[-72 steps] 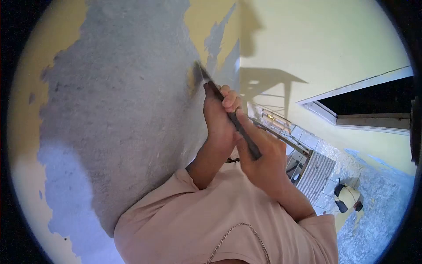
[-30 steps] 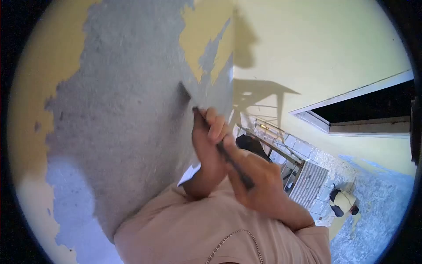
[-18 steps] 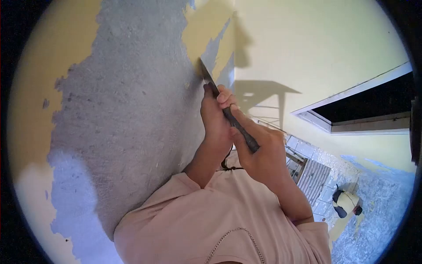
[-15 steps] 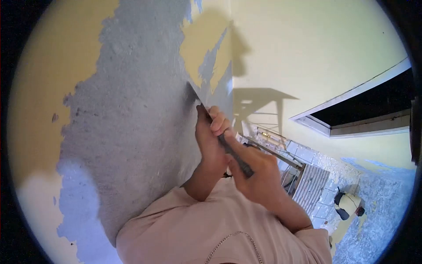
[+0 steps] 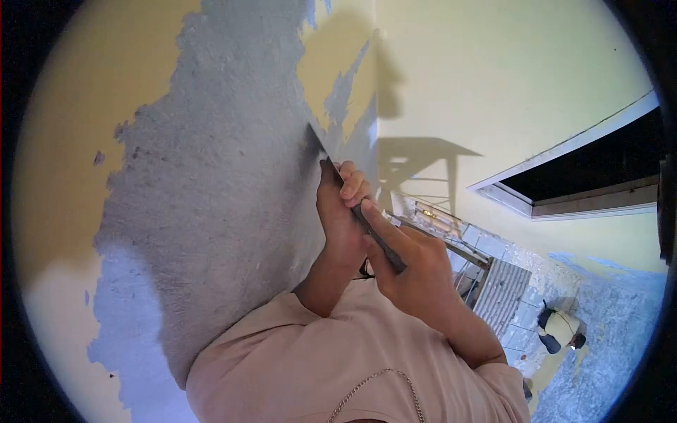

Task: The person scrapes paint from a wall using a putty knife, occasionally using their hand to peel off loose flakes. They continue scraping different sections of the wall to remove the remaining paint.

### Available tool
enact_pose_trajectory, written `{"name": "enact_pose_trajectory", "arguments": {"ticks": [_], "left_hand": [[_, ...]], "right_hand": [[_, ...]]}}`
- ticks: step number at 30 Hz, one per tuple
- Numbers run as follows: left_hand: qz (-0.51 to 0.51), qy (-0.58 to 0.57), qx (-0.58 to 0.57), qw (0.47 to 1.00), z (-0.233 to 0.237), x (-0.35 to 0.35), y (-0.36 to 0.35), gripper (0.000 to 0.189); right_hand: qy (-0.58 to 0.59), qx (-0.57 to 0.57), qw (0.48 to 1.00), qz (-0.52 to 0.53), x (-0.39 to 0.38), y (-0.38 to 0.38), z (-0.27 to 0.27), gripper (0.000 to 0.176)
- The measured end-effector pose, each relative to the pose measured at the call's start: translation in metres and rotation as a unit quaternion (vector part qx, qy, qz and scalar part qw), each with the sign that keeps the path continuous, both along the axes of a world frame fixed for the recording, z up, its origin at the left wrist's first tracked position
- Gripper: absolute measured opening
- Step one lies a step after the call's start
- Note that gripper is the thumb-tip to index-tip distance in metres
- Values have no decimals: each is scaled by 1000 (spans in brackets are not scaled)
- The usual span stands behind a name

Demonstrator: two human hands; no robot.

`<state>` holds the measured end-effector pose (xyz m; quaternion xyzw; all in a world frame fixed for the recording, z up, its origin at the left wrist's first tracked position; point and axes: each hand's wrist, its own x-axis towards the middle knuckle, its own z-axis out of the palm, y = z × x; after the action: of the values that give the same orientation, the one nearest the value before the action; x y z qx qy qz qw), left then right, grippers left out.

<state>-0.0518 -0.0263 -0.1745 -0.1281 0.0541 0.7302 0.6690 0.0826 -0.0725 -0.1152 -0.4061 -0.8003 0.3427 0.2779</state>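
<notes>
A scraper with a thin flat blade has its blade edge against the bare grey patch of the wall. My left hand is closed round the tool near the blade, fingers curled over it. Lower down, my right hand is wrapped around the dark handle, its end showing by the palm. Yellow paint with ragged edges borders the grey area close to the blade tip.
The wall's corner meets a pale yellow wall with a dark opening in a light frame. Below to the right are a corrugated sheet and a tiled floor. Another person is far below, beside a blue, patchy surface.
My two hands and the scraper have shifted slightly up along the wall. The view has moved a little too, and the grip looks the same.
</notes>
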Motion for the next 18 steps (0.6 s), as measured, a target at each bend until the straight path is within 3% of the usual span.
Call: {"name": "enact_pose_trajectory", "arguments": {"ticks": [1,2,3,5,6,7,9,10,11,14,16,17,18], "left_hand": [[-22,-97,56,993,0,-3,-3,40],[-21,9,28,999,-2,-2,3,40],[-16,3,22,1000,1,5,2,40],[31,205,-89,974,6,15,2,39],[12,159,39,987,-12,7,-11,40],[11,163,46,986,-7,3,-14,40],[-1,-19,75,997,-2,4,-24,39],[47,121,34,991,-5,6,-11,40],[26,141,22,989,-4,7,-1,24],[11,160,131,978,-13,4,-4,25],[-44,-93,285,953,-25,1,1,29],[-43,-95,280,955,-32,3,3,29],[3,15,119,993,-9,11,5,29]], "right_hand": [[-1,-3,1000,2,-3,3,0,42],[-6,-1,1000,-22,-6,8,-2,42],[-12,2,999,-44,-8,13,-3,42],[35,-33,998,-43,1,10,-6,43],[30,6,999,-11,4,1,-5,41],[25,41,999,20,5,-6,-5,39],[-7,22,999,23,1,-4,-2,39],[13,41,999,-3,-3,9,-12,42],[33,51,998,-32,-6,11,-17,44],[32,59,998,-17,-1,1,-6,44],[6,67,998,-12,-6,-3,-10,42],[4,61,998,-12,-5,6,-12,42],[35,14,999,-24,-3,14,-13,43]]}}
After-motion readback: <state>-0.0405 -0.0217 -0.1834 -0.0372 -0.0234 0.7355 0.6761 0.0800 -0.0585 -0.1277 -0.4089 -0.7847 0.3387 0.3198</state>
